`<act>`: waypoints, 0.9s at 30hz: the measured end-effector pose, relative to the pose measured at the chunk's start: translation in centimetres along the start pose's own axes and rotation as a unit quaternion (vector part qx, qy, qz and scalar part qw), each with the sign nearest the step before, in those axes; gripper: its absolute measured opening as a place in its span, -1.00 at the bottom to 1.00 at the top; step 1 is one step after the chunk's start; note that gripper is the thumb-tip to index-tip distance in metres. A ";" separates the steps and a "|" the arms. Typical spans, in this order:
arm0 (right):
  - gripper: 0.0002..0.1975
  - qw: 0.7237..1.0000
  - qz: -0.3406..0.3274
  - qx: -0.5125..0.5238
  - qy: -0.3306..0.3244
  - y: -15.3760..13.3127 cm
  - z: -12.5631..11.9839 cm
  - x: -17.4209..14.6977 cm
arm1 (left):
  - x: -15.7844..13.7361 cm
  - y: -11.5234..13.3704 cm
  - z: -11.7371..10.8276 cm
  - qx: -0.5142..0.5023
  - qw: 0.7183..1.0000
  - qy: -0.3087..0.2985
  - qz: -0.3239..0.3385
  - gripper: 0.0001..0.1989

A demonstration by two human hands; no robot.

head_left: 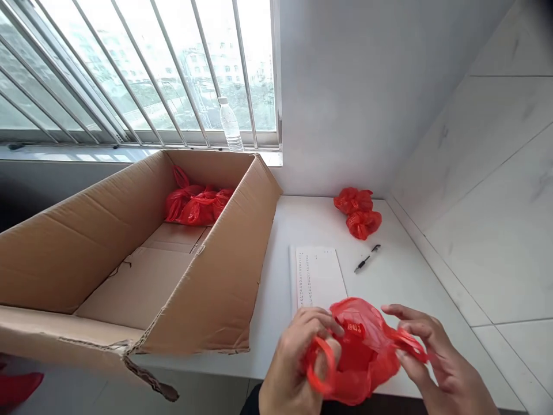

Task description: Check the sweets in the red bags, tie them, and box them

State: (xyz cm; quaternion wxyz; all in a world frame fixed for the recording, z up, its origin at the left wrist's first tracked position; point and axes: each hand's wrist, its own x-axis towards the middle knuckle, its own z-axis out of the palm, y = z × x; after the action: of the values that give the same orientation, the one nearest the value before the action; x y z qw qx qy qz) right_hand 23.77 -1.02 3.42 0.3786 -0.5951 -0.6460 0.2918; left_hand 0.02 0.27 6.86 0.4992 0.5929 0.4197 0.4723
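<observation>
**A red bag (356, 377) with its mouth open**

The red bag is between the two hands, at the front edge of the tabletop (276, 242). The left hand (305, 360) has its fingers curled tight around one side of the bag, and a handle loop sticks out of its grip. The right hand (436, 357) pinches the other handle between thumb and fingers, with the pointing finger lifted off.

I can't see the bottom of the bag well. Some yellow print shows inside, too small to read. The bag and left hand hide the near end of the white paper (319, 274), and its rows of writing are tiny. The cardboard box (218, 288) is cut off on the left. So is a red thing (19, 389) low down.

The bag is thin, crinkly and a bit see-through. The box is brown, with a torn corner, and lumpy red bundles (201, 207) sit at its far end. Two round red bundles (358, 212) lie by the tabletop's back right corner, near a thin black pen (367, 259).
</observation>
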 end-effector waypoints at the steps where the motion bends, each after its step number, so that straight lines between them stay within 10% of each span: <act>1: -0.82 1.000 0.004 0.027 -0.002 -0.3 -0.2 0.0 | 0.2 0.2 0.1 -0.031 0.999 0.010 -0.019 -0.68; 10: -0.91 0.984 -0.048 0.172 0.005 -5.8 -0.1 1.5 | 1.9 1.1 -0.9 -0.173 0.974 0.024 -0.144 -0.67; 20: -0.83 0.981 -0.165 0.073 -0.067 -8.9 1.6 3.0 | -0.3 0.9 1.2 0.230 0.946 -0.148 -0.173 -0.57; 23: -0.87 0.981 -0.134 0.092 -0.103 -8.8 1.5 3.4 | 0.5 1.4 1.0 0.154 0.961 -0.150 -0.177 -0.82; 27: -0.85 0.984 -0.087 0.107 -0.116 -7.8 0.9 3.6 | 1.7 1.0 -0.1 0.001 0.976 -0.136 -0.167 -0.55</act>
State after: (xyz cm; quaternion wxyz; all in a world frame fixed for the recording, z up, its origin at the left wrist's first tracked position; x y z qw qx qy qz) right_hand 18.77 1.67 9.90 0.3867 -0.4549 -0.6995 0.3927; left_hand 0.26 1.80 8.13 0.6230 0.5736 0.4415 0.2966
